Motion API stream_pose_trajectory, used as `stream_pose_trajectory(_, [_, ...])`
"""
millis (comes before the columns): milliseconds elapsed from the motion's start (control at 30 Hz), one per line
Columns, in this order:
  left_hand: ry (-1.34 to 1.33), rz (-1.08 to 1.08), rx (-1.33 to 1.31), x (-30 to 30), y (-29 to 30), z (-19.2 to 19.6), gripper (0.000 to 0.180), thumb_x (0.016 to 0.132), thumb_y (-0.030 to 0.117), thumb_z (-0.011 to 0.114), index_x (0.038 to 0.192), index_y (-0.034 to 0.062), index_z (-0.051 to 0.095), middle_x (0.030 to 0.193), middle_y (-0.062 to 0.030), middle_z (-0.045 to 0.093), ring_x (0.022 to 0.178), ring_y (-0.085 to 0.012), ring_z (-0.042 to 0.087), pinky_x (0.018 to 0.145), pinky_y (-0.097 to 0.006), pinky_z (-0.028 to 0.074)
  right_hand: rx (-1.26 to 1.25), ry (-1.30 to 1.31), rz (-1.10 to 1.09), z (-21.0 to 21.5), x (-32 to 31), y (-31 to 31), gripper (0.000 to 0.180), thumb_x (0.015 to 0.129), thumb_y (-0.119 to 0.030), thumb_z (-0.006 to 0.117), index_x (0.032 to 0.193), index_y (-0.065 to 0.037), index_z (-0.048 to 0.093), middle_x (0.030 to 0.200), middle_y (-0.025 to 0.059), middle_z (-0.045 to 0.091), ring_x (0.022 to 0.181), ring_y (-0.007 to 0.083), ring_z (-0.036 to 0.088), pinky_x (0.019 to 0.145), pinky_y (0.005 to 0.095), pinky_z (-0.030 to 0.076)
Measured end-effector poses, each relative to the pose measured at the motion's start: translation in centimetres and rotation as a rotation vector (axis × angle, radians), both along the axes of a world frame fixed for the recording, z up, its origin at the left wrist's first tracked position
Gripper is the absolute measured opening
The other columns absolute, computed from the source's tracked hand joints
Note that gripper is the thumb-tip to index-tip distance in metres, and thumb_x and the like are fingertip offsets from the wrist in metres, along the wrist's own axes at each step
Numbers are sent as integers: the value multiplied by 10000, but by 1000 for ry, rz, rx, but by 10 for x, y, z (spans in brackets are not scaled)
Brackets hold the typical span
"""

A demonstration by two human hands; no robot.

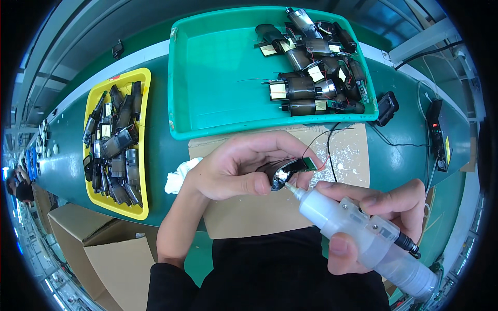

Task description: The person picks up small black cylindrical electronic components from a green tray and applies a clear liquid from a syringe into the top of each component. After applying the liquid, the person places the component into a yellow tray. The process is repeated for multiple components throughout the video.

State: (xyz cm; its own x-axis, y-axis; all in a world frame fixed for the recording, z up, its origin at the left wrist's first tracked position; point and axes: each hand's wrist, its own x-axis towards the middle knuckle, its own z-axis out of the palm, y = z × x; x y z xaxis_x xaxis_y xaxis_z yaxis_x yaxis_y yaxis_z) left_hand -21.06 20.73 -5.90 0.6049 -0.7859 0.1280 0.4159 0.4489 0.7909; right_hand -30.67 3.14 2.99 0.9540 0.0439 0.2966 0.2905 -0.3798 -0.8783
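Cardboard box: flaps spread, below the near-left edge of the counter.
Yellow tray: heaped with dark cylindrical units; little slack inside its rim.
Gap between trays: narrow strip of counter surface.
White cloth: crumpled, beside the left wrist.
Left hand: fingers curled, gripping one dark wired part with a shiny end and a small green board; held above the cardboard sheet, between the two hands.
Green tray: larger stock, dark units with pale yellow pads crowded to the right; open room across its left part; near rim just beyond the left hand.
Progress: one piece apparently mid-work, nozzle at its shiny end; contact or a slight gap, cannot tell. Finished and unfinished trays not distinguishable; amount left uncertain.
Cardboard sheet: pale specks at right; near edge close to the wearer's body.
Translucent dispenser: tilted, nozzle toward upper left, rear end past the counter's near edge.
Right hand: closed around the dispenser; open counter surface beyond it.
Black power strip: far right, red light, cables bounding room on that side.
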Motion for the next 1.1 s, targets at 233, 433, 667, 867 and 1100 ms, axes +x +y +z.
stream_pose_trajectory(233, [-19, -2, 34, 1, 0, 1, 697, 759, 450, 732, 1108, -111, 512, 1050, -189, 586, 844, -208, 596, 734, -323, 472, -37, 17, 36, 2, 2, -4, 525, 761, -248, 733, 924, 9, 305, 874, 258, 650, 837, 262, 684, 690, 272, 552])
stream_pose_trajectory(433, [-10, -12, 23, 1, 1, 1, 719, 751, 466, 732, 1100, -126, 519, 1038, -197, 585, 840, -217, 605, 732, -328, 482, 77, 59, -50, 0, -3, 4, 519, 759, -242, 735, 921, 5, 308, 887, 231, 661, 841, 233, 681, 703, 255, 537])
stream_pose_trajectory(667, [-23, -6, 6, 0, 1, 0, 714, 755, 447, 733, 1105, -137, 518, 1032, -200, 585, 838, -220, 606, 728, -329, 487, -91, 70, 7, 9, -3, -5, 495, 743, -189, 728, 906, 11, 307, 885, 209, 670, 766, 166, 671, 671, 182, 495])
stream_pose_trajectory(867, [-41, -21, 16, 1, 1, 1, 715, 762, 454, 723, 1102, -139, 516, 1037, -202, 582, 844, -221, 606, 738, -328, 486, -66, 70, 8, 7, -5, -5, 500, 738, -189, 728, 906, 17, 303, 889, 191, 673, 767, 152, 668, 670, 175, 492])
stream_pose_trajectory(1100, [-56, -15, 21, -1, 3, 1, 715, 769, 459, 713, 1100, -142, 513, 1040, -205, 578, 854, -220, 601, 747, -336, 481, -151, 125, 37, 17, -4, -7, 516, 732, -186, 731, 909, 21, 292, 922, 184, 671, 782, 144, 665, 687, 156, 473])
